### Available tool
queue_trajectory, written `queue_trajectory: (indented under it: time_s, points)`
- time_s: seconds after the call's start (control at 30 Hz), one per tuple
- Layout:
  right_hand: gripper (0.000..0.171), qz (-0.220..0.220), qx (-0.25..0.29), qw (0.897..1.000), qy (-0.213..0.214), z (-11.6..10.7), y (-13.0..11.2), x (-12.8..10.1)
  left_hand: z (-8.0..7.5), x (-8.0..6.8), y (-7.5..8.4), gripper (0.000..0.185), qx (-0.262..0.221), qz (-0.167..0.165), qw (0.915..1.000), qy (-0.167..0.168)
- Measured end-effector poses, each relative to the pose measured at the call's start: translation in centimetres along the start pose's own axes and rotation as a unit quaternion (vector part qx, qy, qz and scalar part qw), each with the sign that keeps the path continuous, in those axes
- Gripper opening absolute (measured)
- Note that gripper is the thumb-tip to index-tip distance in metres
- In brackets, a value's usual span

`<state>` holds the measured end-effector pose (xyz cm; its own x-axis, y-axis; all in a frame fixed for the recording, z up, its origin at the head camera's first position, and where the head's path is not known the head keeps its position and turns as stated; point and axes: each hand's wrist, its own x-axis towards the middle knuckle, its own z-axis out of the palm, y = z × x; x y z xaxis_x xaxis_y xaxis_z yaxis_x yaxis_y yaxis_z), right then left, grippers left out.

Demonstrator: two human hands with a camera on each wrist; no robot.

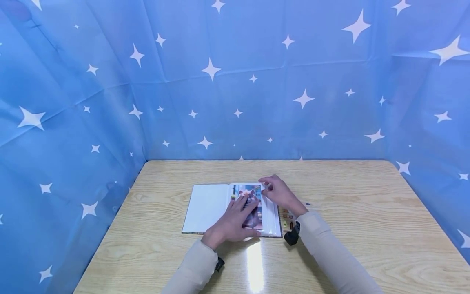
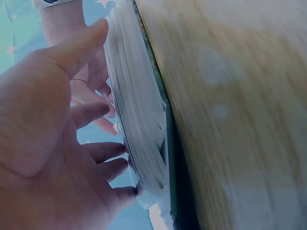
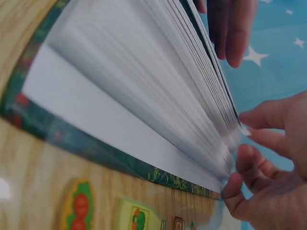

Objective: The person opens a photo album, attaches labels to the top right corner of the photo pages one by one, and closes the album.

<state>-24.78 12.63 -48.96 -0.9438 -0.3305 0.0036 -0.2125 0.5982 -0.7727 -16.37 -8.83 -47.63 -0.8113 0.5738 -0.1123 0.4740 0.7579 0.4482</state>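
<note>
Right hand [image 1: 280,195] seems to pinch the page [image 1: 271,215] by its right edge near the far corner, the open album [image 1: 203,208] lying leftward, page's long axis running away from the person, left hand [image 1: 235,220] spread across its middle.

A creased blue backdrop [image 1: 242,45], probably cloth, with white stars [image 1: 211,70], borders a wood-grain table [image 1: 382,228] streaked by glare [image 1: 255,267].

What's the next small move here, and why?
I'd probably have the right hand gently smooth down the top right corner of the picture: its fingertips are right by that corner, and the left hand, spread across the picture, should steady it. Whether the corner is lifted, I can't tell.
</note>
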Motion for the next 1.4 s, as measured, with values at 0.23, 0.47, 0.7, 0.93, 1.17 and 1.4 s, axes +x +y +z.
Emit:
queue_trajectory:
  time_s: [0.23,0.47,0.7,0.93,1.17,1.4]
  points:
    - [0.035,-0.005,-0.013,1.000,0.023,0.2,-0.1,0.2,0.2,0.0,-0.3,0.088,-0.019,0.002,0.9998,0.006]
    - [0.032,-0.011,-0.002,0.999,0.030,0.3,-0.3,0.2,0.1,0.0,-0.5,0.082,-0.041,0.002,0.9991,0.015]
    - [0.028,-0.010,0.020,0.999,0.030,0.2,-0.3,0.1,0.1,0.0,-0.5,0.081,-0.045,0.002,0.9988,0.017]
    - [0.034,-0.005,0.055,0.998,0.023,0.2,-0.3,0.3,0.1,0.2,-0.5,0.081,-0.049,0.004,0.9985,0.024]
    - [0.045,0.033,0.150,0.988,0.032,0.0,-0.4,0.2,-0.3,0.7,-0.2,0.076,-0.059,0.001,0.9940,0.092]
    - [0.044,0.030,0.226,0.974,0.021,0.1,-0.4,0.1,-0.6,1.5,0.5,0.079,-0.137,-0.044,0.9800,0.137]
